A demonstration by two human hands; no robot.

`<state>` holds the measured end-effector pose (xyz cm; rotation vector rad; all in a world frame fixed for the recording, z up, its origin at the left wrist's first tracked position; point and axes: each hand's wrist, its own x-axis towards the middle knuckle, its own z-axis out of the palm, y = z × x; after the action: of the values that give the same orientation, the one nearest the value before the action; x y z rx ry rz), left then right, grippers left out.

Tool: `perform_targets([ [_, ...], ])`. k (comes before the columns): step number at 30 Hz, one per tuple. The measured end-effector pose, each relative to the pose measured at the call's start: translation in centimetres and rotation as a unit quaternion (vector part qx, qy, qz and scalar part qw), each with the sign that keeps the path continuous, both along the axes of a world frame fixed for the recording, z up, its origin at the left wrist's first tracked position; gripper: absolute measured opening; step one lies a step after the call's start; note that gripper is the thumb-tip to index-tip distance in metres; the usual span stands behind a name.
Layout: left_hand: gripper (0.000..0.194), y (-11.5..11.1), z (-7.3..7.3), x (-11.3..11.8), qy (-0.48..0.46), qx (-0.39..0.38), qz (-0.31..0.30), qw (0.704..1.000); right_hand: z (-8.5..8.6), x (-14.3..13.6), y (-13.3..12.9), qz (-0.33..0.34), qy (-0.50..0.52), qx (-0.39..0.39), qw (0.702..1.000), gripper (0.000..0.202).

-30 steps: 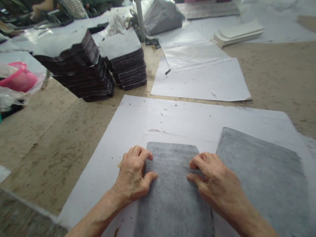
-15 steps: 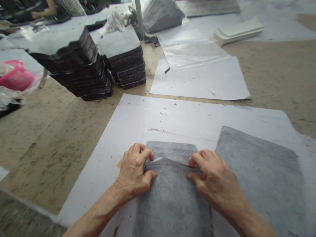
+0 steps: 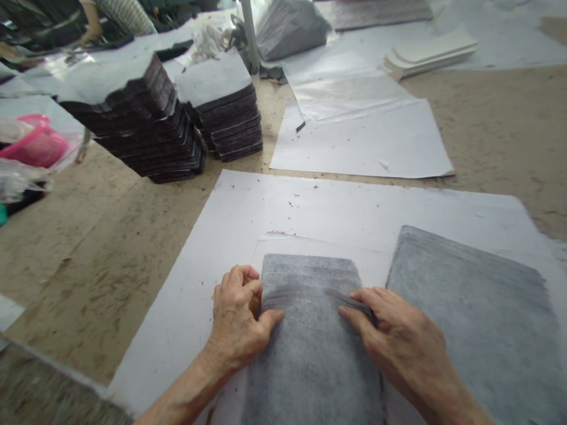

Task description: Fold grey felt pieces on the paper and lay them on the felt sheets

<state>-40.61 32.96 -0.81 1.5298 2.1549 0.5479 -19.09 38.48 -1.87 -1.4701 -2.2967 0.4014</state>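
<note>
A stack of grey fabric-like sheets point(image 3: 314, 354) lies in front of me on a large white sheet point(image 3: 177, 295). My left hand point(image 3: 239, 313) is at its left edge, thumb on top and fingers curled; a small yellowish-brown piece shows by these fingers, and whether they grip it is unclear. At the right edge my right hand point(image 3: 394, 330) pinches the upper layers between thumb and fingers, and their edges lift slightly. A second grey stack point(image 3: 469, 319) rests to the right, beside my right hand.
Two tall dark stacks point(image 3: 146, 124) point(image 3: 230, 112) with pale tops stand at the back left. Beyond are a white sheet point(image 3: 354, 147), a grey bag point(image 3: 292, 29) and a pole. A pink basket point(image 3: 44, 144) is far left. Another person's arm point(image 3: 91, 20) shows at the top left.
The raised fold across the grey stack has dropped nearly flat. My left fingers have slid down off its top edge, and my right hand has shifted slightly right and down.
</note>
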Motion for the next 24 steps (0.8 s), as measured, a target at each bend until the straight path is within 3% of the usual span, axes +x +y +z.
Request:
perform_targets([
  [6,0.030,0.0,-0.3,-0.4,-0.070,0.018,0.016,0.997,-0.1,-0.4,0.0,-0.026,-0.009,-0.029,0.999,0.009],
  [11,0.031,0.4,-0.3,-0.6,-0.100,0.031,-0.010,0.994,0.2,-1.0,0.1,-0.059,-0.018,-0.071,0.996,0.008],
  [18,0.031,0.6,0.0,-0.8,-0.094,0.043,-0.038,0.994,1.2,-1.5,0.6,-0.091,-0.055,-0.140,0.984,0.011],
  [24,0.025,-0.2,-0.6,-0.8,-0.051,0.063,-0.059,0.995,0.8,-1.6,0.5,-0.093,-0.070,-0.108,0.987,0.013],
])
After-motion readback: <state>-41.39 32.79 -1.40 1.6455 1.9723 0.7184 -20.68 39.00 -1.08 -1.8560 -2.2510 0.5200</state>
